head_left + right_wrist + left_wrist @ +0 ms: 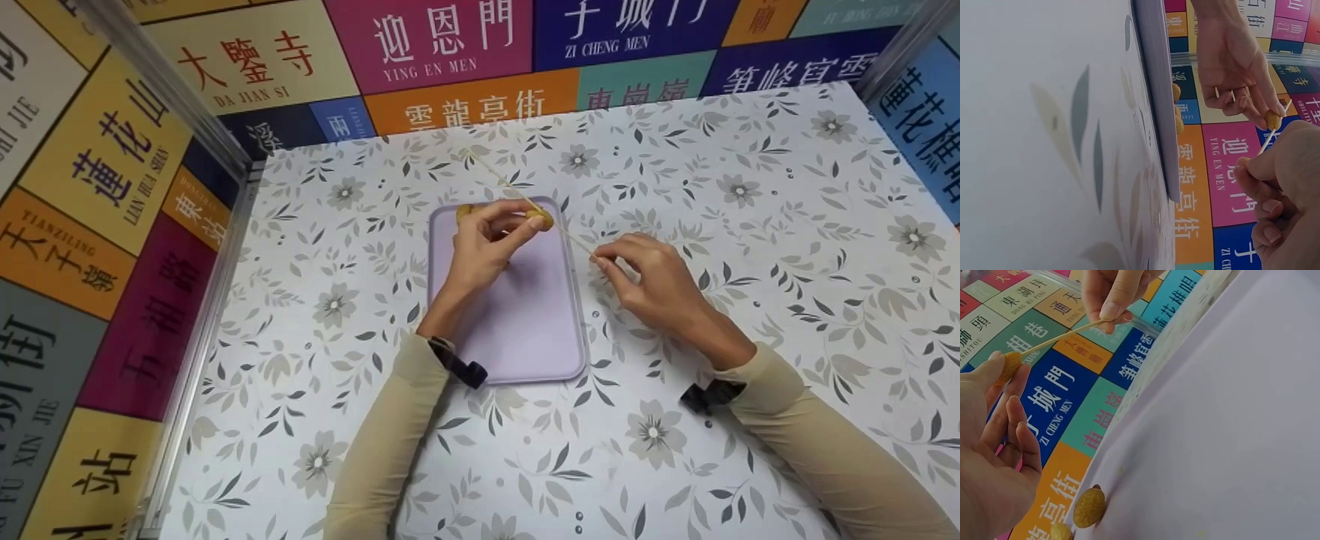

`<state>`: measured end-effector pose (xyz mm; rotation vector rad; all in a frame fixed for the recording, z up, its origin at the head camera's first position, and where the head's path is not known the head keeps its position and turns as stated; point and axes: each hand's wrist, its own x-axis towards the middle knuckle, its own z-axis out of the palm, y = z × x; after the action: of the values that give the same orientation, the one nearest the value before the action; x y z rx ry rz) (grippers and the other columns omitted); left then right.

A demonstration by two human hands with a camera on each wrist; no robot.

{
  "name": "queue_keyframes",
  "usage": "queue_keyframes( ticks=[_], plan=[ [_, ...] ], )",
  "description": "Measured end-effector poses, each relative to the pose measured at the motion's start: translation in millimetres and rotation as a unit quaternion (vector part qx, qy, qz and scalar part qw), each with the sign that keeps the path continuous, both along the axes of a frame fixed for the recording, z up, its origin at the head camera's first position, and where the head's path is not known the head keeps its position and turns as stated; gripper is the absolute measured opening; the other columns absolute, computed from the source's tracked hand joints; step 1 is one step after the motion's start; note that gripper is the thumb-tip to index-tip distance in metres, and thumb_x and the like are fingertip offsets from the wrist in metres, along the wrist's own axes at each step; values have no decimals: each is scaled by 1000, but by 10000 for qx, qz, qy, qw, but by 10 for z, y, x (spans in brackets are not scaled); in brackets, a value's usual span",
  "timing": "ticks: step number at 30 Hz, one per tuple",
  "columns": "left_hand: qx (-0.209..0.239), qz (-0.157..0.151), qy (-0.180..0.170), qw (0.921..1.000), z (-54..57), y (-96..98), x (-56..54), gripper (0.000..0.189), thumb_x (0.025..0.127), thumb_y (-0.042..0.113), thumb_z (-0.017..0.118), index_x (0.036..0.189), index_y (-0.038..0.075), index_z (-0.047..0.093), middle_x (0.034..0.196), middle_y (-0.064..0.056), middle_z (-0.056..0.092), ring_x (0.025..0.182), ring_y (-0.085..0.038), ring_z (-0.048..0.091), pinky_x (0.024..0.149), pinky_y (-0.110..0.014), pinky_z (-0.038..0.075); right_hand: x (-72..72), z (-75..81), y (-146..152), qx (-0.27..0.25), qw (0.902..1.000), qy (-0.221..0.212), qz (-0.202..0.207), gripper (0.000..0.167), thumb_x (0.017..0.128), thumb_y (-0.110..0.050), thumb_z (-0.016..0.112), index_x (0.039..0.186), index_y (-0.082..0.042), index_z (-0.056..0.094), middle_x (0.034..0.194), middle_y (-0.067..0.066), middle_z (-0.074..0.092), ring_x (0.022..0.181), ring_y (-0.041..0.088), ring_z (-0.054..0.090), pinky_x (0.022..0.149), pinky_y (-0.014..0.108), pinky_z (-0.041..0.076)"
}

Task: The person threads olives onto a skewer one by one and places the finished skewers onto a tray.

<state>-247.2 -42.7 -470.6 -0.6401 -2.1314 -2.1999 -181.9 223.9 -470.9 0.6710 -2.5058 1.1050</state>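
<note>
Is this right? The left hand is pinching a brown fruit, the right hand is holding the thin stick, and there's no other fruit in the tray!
Not quite: the tray does have other fruit in it. The left wrist view shows another brown fruit lying there. The left hand is pinching one, and the right hand is holding the thin stick.

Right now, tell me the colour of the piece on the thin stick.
Golden brown; the piece shows best in the left wrist view.
</note>
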Motion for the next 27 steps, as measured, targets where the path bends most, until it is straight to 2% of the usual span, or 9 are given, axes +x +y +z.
queue_keyframes(
  ticks=[7,14,19,22,27],
  plan=[
    [76,-118,-108,9998,-30,32,13,21,101,12,79,120,4,77,103,-8,84,98,-36,78,75,-26,54,1,-9,-7,26,10000,43,-19,11,101,-7,75,108,-2,82,103,10,81,96,25,73,85,25,49],
    [-62,-111,-213,9997,-48,69,22,23,100,16,80,120,5,78,103,-7,85,98,-33,79,72,-25,52,3,6,-12,48,10000,13,6,11,101,-7,75,108,-2,82,103,10,81,95,23,72,83,31,52],
    [-34,-280,-215,9994,-43,80,31,21,99,15,82,117,5,78,104,-7,85,101,-42,78,73,-26,54,9,9,-16,37,10000,55,30,10,101,-7,76,108,-3,82,103,10,81,95,21,72,82,30,52],
    [-39,-359,-217,9991,-41,83,41,19,98,15,82,115,5,78,105,-7,85,99,-37,79,71,-26,53,8,7,-20,19,10000,58,52,10,101,-7,76,108,-3,82,102,9,81,93,19,70,81,26,50],
    [-39,-445,-200,9988,-57,97,59,19,98,15,83,113,5,77,106,-7,85,96,-24,80,72,-27,54,5,3,-26,11,10000,17,77,10,101,-7,76,108,-3,82,102,8,81,91,17,69,79,27,50]
  ],
)
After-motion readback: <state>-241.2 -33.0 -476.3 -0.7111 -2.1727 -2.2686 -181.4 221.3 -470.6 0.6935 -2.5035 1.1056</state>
